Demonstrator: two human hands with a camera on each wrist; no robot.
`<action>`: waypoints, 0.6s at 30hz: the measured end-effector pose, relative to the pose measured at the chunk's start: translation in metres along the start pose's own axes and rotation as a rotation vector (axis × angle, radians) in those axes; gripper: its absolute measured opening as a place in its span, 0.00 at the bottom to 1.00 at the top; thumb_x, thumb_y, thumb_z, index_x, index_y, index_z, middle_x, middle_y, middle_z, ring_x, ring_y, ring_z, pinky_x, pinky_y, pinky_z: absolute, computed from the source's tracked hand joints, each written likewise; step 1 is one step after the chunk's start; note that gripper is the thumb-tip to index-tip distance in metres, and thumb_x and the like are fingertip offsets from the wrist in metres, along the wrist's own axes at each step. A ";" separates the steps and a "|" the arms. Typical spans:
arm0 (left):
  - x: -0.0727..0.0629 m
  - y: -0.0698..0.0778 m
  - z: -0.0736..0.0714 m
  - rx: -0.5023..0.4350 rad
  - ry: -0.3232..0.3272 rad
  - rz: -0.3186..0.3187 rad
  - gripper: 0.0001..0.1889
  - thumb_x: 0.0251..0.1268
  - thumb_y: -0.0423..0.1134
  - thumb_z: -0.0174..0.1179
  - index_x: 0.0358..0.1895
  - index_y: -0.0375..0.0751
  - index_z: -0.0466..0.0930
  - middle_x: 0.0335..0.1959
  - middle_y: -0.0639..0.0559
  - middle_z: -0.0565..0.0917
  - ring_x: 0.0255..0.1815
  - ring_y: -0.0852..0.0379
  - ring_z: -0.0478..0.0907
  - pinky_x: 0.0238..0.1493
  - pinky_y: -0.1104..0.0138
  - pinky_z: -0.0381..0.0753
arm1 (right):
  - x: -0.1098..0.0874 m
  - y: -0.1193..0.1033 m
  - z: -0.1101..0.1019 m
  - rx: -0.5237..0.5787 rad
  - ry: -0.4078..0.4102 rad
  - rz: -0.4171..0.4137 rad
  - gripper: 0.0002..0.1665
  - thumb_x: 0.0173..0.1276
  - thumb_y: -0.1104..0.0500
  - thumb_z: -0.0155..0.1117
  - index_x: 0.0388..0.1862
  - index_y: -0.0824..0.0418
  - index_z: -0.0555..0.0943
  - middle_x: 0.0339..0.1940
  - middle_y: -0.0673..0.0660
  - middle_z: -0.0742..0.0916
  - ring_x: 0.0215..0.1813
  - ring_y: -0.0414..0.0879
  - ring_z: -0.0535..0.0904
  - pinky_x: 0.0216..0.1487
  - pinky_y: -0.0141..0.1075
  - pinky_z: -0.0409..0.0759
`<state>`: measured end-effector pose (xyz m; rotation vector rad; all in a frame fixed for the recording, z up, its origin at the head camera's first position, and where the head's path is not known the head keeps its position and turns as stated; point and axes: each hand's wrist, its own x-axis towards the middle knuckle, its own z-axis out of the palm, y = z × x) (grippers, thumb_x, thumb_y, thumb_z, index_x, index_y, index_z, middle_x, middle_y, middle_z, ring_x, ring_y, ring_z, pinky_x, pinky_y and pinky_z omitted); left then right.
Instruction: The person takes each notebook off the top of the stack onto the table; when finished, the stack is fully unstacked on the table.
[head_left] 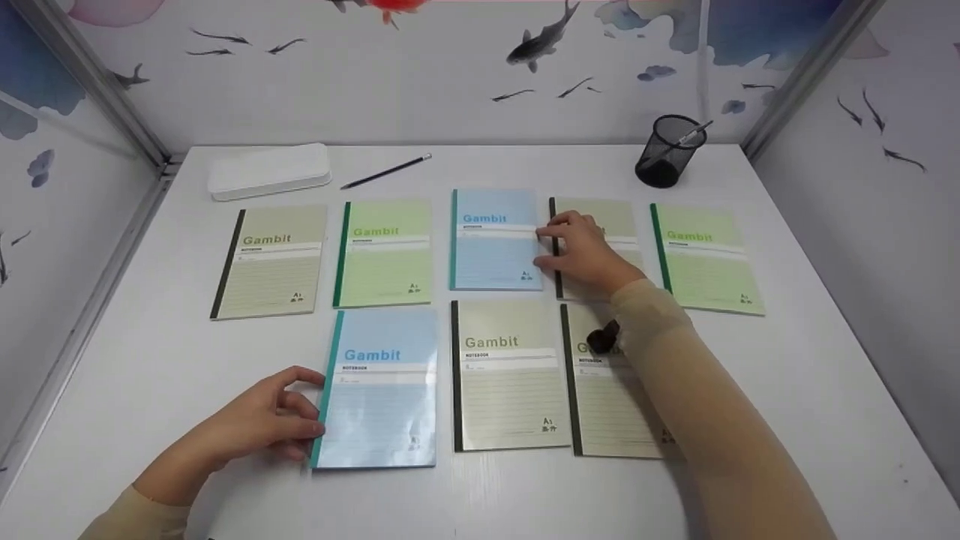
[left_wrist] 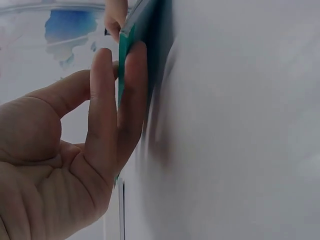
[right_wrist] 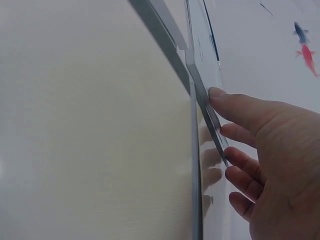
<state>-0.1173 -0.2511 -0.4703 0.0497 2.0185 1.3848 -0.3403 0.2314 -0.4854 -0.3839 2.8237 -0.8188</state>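
My left hand (head_left: 259,420) touches the teal spine of the blue notebook (head_left: 382,412) in the front row with thumb and fingertips. In the left wrist view, that hand (left_wrist: 95,125) has extended fingers along the teal spine (left_wrist: 122,55). Reaching over a beige notebook in the back row, my right hand (head_left: 585,247) has its thumb and fingertips at the right edge of another blue notebook (head_left: 491,259). In the right wrist view, the fingertips of the right hand (right_wrist: 270,140) line up along that notebook's edge (right_wrist: 202,95). The right forearm partly covers a front beige notebook (head_left: 607,412).
Between the front notebooks lies another beige notebook (head_left: 510,397). The back row also has beige (head_left: 277,281) and green (head_left: 386,270) notebooks at left and a green notebook (head_left: 709,266) at right. Behind are a white case (head_left: 270,172), a pencil (head_left: 386,171) and a mesh pen holder (head_left: 667,154).
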 end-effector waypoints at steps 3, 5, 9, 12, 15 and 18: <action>-0.001 0.005 0.000 0.049 0.008 -0.013 0.34 0.69 0.37 0.66 0.73 0.31 0.61 0.39 0.46 0.87 0.33 0.51 0.87 0.35 0.61 0.90 | -0.001 0.000 0.002 -0.014 0.010 0.009 0.35 0.68 0.45 0.74 0.72 0.51 0.78 0.74 0.56 0.71 0.75 0.56 0.61 0.78 0.56 0.59; -0.002 0.009 0.000 0.085 0.011 -0.020 0.32 0.71 0.38 0.64 0.72 0.29 0.63 0.39 0.45 0.88 0.32 0.49 0.88 0.35 0.61 0.90 | -0.003 -0.001 0.002 -0.015 0.022 0.018 0.34 0.68 0.45 0.74 0.71 0.50 0.78 0.74 0.56 0.71 0.75 0.56 0.61 0.77 0.56 0.61; -0.007 0.017 0.002 0.137 0.019 -0.052 0.30 0.72 0.39 0.63 0.72 0.28 0.65 0.38 0.44 0.88 0.32 0.46 0.90 0.34 0.60 0.90 | -0.010 0.000 0.002 0.011 0.028 0.030 0.33 0.69 0.45 0.73 0.71 0.49 0.78 0.75 0.56 0.70 0.76 0.56 0.61 0.77 0.55 0.62; -0.009 0.023 0.004 0.179 0.041 -0.072 0.29 0.72 0.39 0.63 0.71 0.29 0.67 0.37 0.43 0.87 0.30 0.46 0.90 0.33 0.59 0.90 | -0.018 0.003 -0.001 0.028 0.028 0.022 0.32 0.71 0.46 0.71 0.71 0.49 0.78 0.76 0.56 0.70 0.78 0.56 0.61 0.79 0.55 0.61; -0.008 0.030 0.005 0.261 0.098 -0.061 0.27 0.72 0.39 0.64 0.69 0.32 0.70 0.36 0.44 0.86 0.28 0.49 0.88 0.32 0.60 0.89 | -0.027 0.011 -0.009 0.052 0.053 0.005 0.30 0.74 0.48 0.67 0.72 0.53 0.77 0.77 0.58 0.70 0.80 0.59 0.61 0.81 0.56 0.60; -0.002 0.037 0.003 0.392 0.213 0.002 0.24 0.74 0.40 0.62 0.67 0.34 0.74 0.36 0.46 0.86 0.30 0.53 0.84 0.32 0.64 0.86 | -0.038 0.024 -0.019 0.022 0.096 -0.010 0.29 0.77 0.50 0.64 0.73 0.57 0.75 0.80 0.62 0.69 0.81 0.64 0.60 0.81 0.59 0.56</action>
